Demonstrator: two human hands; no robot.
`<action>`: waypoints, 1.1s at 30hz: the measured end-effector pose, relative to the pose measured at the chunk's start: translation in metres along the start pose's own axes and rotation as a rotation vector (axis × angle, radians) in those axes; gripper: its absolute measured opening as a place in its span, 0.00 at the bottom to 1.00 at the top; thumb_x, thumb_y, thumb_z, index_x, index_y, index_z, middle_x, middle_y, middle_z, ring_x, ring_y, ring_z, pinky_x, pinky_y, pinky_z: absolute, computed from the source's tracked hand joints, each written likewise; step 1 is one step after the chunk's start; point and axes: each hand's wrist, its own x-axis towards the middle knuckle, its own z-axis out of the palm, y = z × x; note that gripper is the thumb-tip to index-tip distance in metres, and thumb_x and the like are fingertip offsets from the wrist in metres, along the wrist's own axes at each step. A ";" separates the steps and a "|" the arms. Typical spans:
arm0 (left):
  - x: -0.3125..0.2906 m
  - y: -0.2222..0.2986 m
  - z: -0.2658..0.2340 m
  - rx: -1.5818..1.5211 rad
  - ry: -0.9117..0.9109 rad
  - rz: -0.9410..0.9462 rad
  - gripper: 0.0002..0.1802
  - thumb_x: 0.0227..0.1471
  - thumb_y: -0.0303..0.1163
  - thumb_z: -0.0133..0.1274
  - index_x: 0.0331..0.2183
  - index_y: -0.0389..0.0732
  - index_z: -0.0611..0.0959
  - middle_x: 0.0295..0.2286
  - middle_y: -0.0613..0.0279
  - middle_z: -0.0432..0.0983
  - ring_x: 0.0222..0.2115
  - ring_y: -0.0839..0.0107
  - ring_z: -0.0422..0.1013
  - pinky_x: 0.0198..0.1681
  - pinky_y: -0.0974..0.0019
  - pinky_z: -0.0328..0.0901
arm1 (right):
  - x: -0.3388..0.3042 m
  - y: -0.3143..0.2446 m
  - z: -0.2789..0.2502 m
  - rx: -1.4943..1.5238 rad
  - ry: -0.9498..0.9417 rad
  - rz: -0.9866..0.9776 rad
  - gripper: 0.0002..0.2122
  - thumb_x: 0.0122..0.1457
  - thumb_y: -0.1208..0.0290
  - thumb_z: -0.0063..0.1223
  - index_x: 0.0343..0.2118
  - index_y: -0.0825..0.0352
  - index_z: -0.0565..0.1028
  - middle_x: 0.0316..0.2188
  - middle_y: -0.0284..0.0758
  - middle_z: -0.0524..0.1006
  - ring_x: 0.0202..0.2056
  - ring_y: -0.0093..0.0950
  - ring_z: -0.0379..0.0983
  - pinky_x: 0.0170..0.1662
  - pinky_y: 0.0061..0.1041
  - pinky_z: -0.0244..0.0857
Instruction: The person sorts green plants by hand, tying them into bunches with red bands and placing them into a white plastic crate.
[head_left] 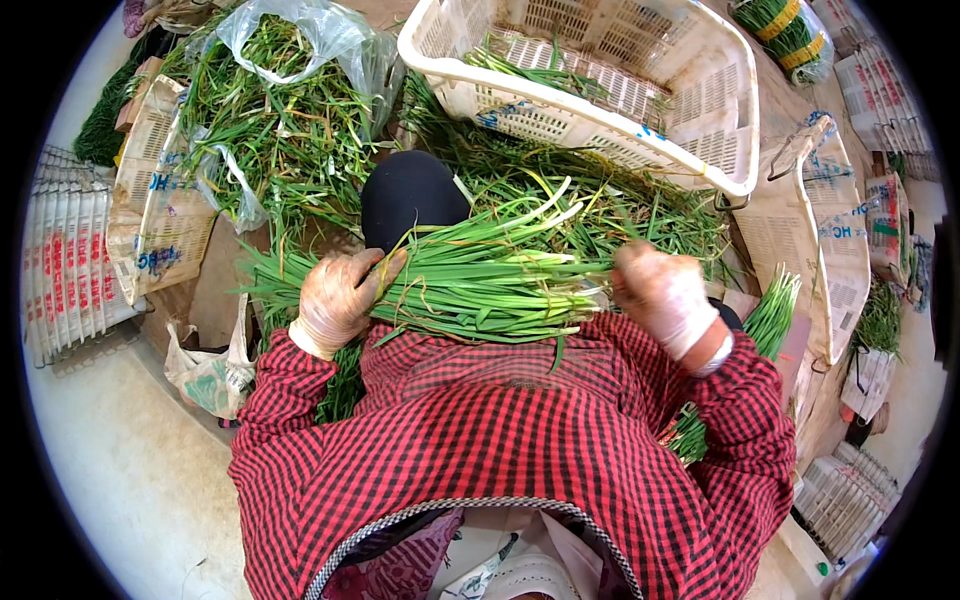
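A thick bunch of green chives (490, 285) lies across my lap, its pale stem ends toward the right. My left hand (338, 297), in a thin whitish covering, is closed around the leafy left part of the bunch. Just past the stem ends, my right hand (662, 292) is raised with its fingers curled in and slightly blurred. Whatever it pinches, if anything, is too small to make out. Some thin yellowish leaves hang loose over the bunch. Beyond it my dark-covered knee (412, 200) sticks up.
Ahead stands a cream slatted crate (575, 118) with a few chives inside. Loose green trimmings (640, 215) lie below it. A clear plastic bag (330, 30) sits over a leafy heap at left. More chives (772, 312) lie at my right. Stacked white crates (70, 260) stand far left.
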 end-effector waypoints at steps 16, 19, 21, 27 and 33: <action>0.005 0.007 -0.009 0.111 0.027 -0.017 0.35 0.34 0.22 0.53 0.50 0.50 0.75 0.35 0.63 0.73 0.29 0.66 0.71 0.29 0.65 0.66 | 0.074 -0.051 -0.005 0.539 -0.233 0.212 0.19 0.54 0.49 0.48 0.34 0.61 0.78 0.25 0.41 0.77 0.30 0.38 0.75 0.35 0.34 0.68; 0.005 0.005 -0.015 0.050 0.047 -0.060 0.37 0.31 0.20 0.53 0.50 0.49 0.74 0.36 0.62 0.73 0.30 0.65 0.71 0.29 0.64 0.66 | 0.071 -0.057 0.002 0.903 -0.200 0.068 0.13 0.56 0.58 0.49 0.32 0.63 0.77 0.23 0.40 0.77 0.28 0.39 0.75 0.33 0.34 0.68; 0.000 -0.001 -0.014 0.049 0.078 -0.106 0.42 0.28 0.18 0.54 0.52 0.50 0.72 0.37 0.62 0.73 0.30 0.63 0.71 0.30 0.62 0.65 | 0.051 -0.056 -0.030 1.167 -0.276 -0.050 0.11 0.57 0.62 0.49 0.31 0.65 0.76 0.21 0.39 0.76 0.25 0.33 0.75 0.31 0.30 0.68; -0.014 -0.011 -0.004 0.076 0.239 -0.224 0.48 0.22 0.14 0.53 0.53 0.50 0.71 0.38 0.63 0.73 0.31 0.61 0.71 0.31 0.62 0.64 | -0.044 0.003 -0.070 1.331 -0.072 0.301 0.09 0.59 0.71 0.50 0.30 0.72 0.76 0.15 0.36 0.75 0.18 0.22 0.73 0.21 0.20 0.66; -0.005 -0.010 -0.001 0.043 0.176 -0.200 0.46 0.23 0.13 0.53 0.52 0.51 0.72 0.38 0.62 0.74 0.32 0.60 0.71 0.31 0.61 0.65 | -0.049 0.056 -0.017 0.164 0.238 0.543 0.26 0.49 0.63 0.60 0.51 0.66 0.68 0.49 0.44 0.68 0.50 0.36 0.67 0.52 0.31 0.62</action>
